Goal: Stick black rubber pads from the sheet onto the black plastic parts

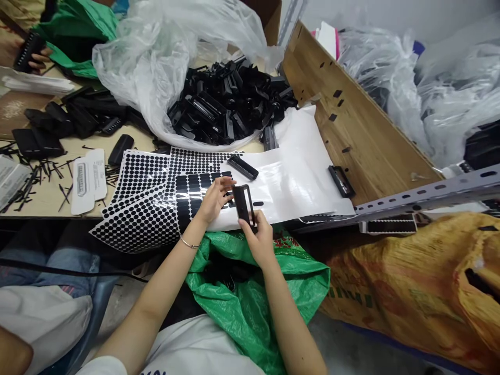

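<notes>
My right hand [258, 237] grips the lower end of a black plastic casing [242, 203] with a long slot in it, held up over the table's front edge. Close to the upper left side of this casing is my left hand [215, 198], its fingers bent but apart; nothing shows between them. Beneath the left hand lies a sheet of black oblong stickers [188, 195]. Another black casing [242, 166] rests just behind my hands on white backing paper [300, 156]. An opened green sack [300, 276] with dark contents lies below my forearms.
Sheets of round black stickers [140, 174] spread leftward. Behind them a clear plastic bag [156, 67] holds a heap of black plastic parts [226, 101]. A wooden board [351, 120] borders the right. Another person's hand [41, 58] holds a black part at far left.
</notes>
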`<state>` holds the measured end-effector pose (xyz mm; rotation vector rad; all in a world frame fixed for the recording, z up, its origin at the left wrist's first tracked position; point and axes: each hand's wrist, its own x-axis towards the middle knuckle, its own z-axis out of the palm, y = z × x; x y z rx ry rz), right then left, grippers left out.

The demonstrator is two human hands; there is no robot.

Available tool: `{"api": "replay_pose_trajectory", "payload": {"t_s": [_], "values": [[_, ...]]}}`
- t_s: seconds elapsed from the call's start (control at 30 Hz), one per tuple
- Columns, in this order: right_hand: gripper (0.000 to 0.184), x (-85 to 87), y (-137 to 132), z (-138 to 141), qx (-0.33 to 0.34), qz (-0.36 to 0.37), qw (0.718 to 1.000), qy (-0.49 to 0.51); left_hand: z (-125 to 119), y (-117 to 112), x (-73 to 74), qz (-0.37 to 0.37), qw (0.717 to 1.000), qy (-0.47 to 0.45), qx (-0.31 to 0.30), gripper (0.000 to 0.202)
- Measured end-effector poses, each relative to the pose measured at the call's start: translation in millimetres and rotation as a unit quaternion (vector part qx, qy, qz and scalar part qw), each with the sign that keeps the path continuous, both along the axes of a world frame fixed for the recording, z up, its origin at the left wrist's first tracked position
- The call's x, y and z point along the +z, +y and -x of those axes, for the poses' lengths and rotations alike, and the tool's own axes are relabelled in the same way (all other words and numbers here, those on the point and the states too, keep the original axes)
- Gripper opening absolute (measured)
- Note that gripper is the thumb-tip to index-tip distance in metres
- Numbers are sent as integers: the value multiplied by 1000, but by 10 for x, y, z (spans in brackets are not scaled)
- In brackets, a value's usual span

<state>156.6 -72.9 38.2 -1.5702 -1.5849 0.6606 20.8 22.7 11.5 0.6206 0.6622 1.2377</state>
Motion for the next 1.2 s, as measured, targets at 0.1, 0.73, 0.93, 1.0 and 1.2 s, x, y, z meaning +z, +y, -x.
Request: {"api": "replay_pose_trajectory", "payload": {"t_s": [0.1,0.73,0.93,1.0,1.2], "values": [[14,143,-241,-302,178,97,979,-24,11,43,2,46,998,-45,29,34],[12,461,1148,-246,135,14,967,-216,-45,18,-66,-100,980,88,150,41],[17,844,901,-395,232,62,963,-126,-77,-23,-73,-147,976,159,-41,34],[21,721,916,-423,139,14,984,-112,-78,-28,-76,-121,980,145,-58,31],[13,242,825,-652,63,58,981,-174,-86,13,-76,-12,996,24,83,38]]}}
